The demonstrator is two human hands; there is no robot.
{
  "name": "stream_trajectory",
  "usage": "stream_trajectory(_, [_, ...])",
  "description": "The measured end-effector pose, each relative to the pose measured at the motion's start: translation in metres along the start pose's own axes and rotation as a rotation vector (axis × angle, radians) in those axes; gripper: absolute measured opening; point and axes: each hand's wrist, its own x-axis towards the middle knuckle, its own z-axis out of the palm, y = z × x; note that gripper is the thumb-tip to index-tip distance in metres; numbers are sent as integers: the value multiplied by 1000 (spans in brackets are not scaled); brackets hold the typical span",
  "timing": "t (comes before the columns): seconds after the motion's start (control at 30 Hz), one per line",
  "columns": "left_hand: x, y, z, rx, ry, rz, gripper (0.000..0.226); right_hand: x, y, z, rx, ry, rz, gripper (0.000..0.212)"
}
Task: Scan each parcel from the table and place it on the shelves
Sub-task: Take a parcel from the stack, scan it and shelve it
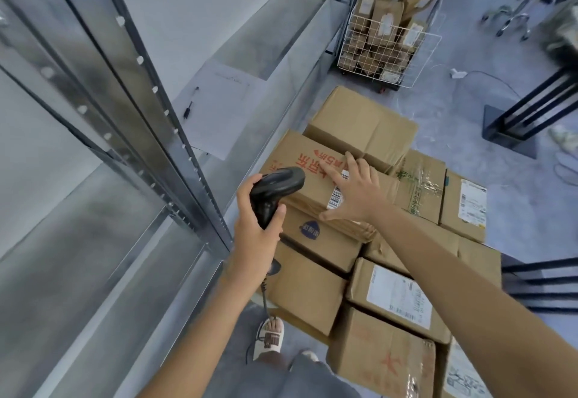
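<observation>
Two bare forearms reach in from the bottom of the frame. At centre, the left hand [255, 225] has its fingers [242, 192] curled round the grip of a black handheld barcode scanner [275, 192], whose head points toward the upper right, at the parcel just beside it; a dark cable hangs from the handle toward the floor.

That parcel is a brown corrugated cardboard box with red printed characters [300, 159], lying on top of the stack at centre frame. A white barcode label [335, 197] sits on its top face, partly covered by the right hand [358, 195], which lies flat on the box with fingers straight and spread.

Around it, filling the lower right of the frame, are more brown cardboard parcels [397, 300], packed close together, several with white shipping labels and clear tape. Whatever carries them is hidden, so it may be a table.

Grey galvanised metal shelves [131, 90] fill the left half of the frame; a white paper sheet [219, 109] and a black pen [190, 103] lie on one shelf. At upper right stands a white wire basket cart [387, 50] holding more brown boxes.
</observation>
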Motion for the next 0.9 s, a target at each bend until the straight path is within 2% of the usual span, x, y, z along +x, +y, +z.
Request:
stream_trajectory(0.2, [-16,1,0,-84,47,-29,63,-13,-12,-7,75,49,-7,113])
stream_trajectory(0.4, [-31,-5,-1,-207,222,-66,61,-51,-65,-1,245,195,127,109])
stream_trajectory(0.5, [-33,-13,-2,-258,283,-146,59,-67,-92,11,274,209,213,109])
stream_trajectory(0.73, [-34,-25,-6,-374,317,-292,58,-92,-117,30,253,182,413,109])
stream_trajectory(0.9, [-34,-29,-7,-387,269,-309,57,-108,-105,31,527,223,409,115])
